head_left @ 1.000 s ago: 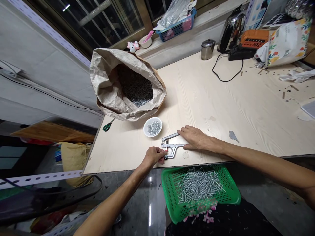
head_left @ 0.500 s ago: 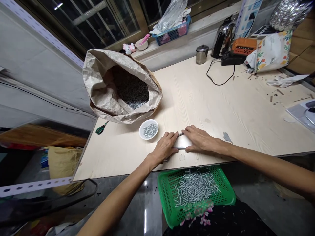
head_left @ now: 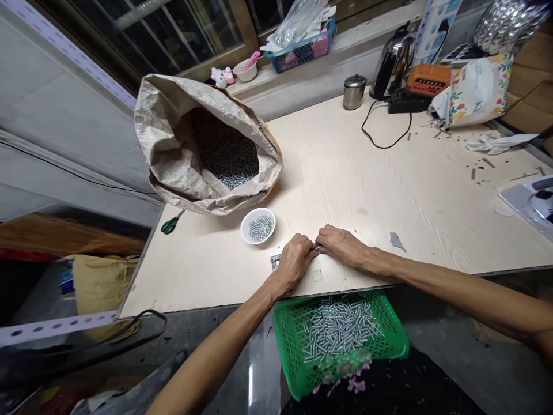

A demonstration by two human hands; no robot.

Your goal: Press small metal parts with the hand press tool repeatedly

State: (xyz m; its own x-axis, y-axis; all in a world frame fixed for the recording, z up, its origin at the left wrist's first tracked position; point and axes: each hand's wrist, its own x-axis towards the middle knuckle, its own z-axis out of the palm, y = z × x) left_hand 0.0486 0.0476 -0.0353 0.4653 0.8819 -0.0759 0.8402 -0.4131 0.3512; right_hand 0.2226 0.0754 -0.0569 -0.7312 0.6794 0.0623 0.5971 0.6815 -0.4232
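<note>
A small metal hand press (head_left: 275,260) lies on the pale wooden table (head_left: 389,190) near its front edge. My left hand (head_left: 296,262) is closed over the press's body and covers most of it. My right hand (head_left: 341,245) lies on the press's handle with the fingers pressed together on it. A white bowl (head_left: 258,225) of small metal pieces stands just left of my hands. Below the table edge a green plastic basket (head_left: 341,340) holds several small silver pieces.
A large open paper sack (head_left: 203,147) full of small metal parts stands at the back left, green-handled scissors (head_left: 170,223) beside it. A kettle (head_left: 395,57), a steel cup (head_left: 354,91), a black cord (head_left: 382,129) and scattered scraps occupy the far right.
My left hand left the front of the press, moved onto its body and closed over it. My right hand stayed on the handle, and the two hands have come together. The camera shifted slightly.
</note>
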